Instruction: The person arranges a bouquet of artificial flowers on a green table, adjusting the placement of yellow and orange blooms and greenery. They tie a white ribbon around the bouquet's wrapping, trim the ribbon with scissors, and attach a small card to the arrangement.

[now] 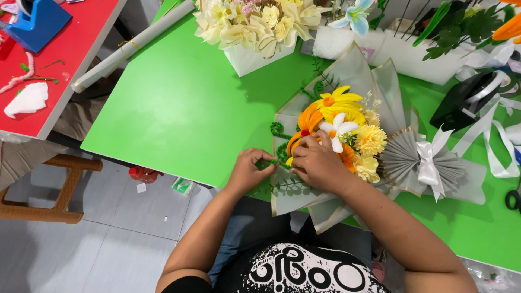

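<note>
A bouquet (347,127) of yellow, orange and white artificial flowers lies on its side on the green table (184,108), wrapped in grey paper (347,70) with a white ribbon bow (429,163). My left hand (248,169) pinches a small green leafy sprig (269,161) at the bouquet's near edge. My right hand (319,161) rests on the flowers, fingers curled among the orange petals beside a white blossom (337,130).
A white box of cream flowers (255,27) stands at the table's back. Foam blocks with greenery (434,38), a black tape dispenser (467,97) and loose white ribbon (496,146) lie right. A paper roll (130,46), red table (65,49) with blue dispenser (35,21) and wooden stool (59,187) sit left.
</note>
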